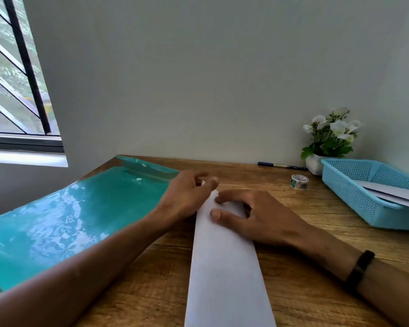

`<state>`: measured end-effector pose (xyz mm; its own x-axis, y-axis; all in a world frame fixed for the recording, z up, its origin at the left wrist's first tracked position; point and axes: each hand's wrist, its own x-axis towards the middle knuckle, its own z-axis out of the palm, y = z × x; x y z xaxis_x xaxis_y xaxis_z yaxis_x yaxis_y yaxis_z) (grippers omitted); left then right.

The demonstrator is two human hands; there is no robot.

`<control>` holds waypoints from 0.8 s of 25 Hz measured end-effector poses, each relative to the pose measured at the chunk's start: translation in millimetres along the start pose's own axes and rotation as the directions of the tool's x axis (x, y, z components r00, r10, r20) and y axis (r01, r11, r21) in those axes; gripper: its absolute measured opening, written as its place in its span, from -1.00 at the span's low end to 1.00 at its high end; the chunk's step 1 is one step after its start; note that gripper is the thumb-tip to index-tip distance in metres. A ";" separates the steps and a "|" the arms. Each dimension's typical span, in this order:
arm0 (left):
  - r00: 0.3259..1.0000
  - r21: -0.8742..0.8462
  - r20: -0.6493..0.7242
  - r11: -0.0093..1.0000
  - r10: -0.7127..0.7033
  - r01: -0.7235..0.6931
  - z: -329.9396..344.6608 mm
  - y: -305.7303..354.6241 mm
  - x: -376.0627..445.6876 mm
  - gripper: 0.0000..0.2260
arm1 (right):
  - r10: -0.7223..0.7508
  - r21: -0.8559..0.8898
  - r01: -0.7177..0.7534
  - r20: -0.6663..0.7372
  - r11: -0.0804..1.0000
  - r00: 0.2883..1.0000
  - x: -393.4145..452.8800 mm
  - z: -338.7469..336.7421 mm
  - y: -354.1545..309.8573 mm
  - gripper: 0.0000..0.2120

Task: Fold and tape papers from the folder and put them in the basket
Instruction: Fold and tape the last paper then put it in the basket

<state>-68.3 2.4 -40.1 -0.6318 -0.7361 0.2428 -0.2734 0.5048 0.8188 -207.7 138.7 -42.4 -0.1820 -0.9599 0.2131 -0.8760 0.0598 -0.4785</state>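
Centre of desk point(293, 291): folded paper point(224, 267), long strip running near to far. Left hand point(187, 199) pinches its far end; right hand point(253, 215) presses fingers spread on top. Best practice, judged: keep edges aligned, crease firmly. Tape roll point(299, 181) far right; basket point(376, 192) right; folder point(69, 215) left

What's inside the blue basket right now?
The blue basket holds white folded papers, at least two layered edges showing, one end resting over its near rim. Whether they are taped, and anything beneath them, is hidden by the basket wall and the frame edge.
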 end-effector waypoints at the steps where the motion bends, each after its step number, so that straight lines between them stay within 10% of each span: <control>1: 0.986 0.194 -0.061 0.971 0.153 -0.138 -2.0 0.8 -1.7 -0.65 | -0.014 -0.091 0.016 0.030 0.996 0.999 0.3 3.4 1.0 -0.40; 6: 0.842 0.422 0.077 0.748 0.534 -0.513 -16.0 10.6 -2.7 -0.79 | -0.030 -0.153 0.040 0.066 0.987 0.997 11.2 6.7 9.3 -0.38; 11: 0.867 0.433 0.318 0.755 0.384 -0.493 -5.0 13.6 -14.1 -0.61 | 0.067 -0.256 -0.049 0.060 0.965 0.996 55.8 -14.0 50.9 -0.16; 15: 0.857 0.628 0.515 0.673 0.017 -0.391 7.8 8.1 -17.5 -0.38 | 0.101 -0.250 -0.087 0.041 0.964 0.994 86.7 -14.9 74.4 -0.39; 20: 0.854 0.657 0.519 0.657 -0.039 -0.369 12.4 7.0 -15.0 -0.38 | 0.049 -0.319 -0.018 0.089 0.947 0.995 81.1 -13.5 67.1 -0.46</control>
<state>-69.7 22.6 -44.5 -0.9053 -0.4141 -0.0949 -0.4228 0.8999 0.1064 -287.3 68.5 -45.8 -0.1840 -0.9764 0.1131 -0.9694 0.1613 -0.1852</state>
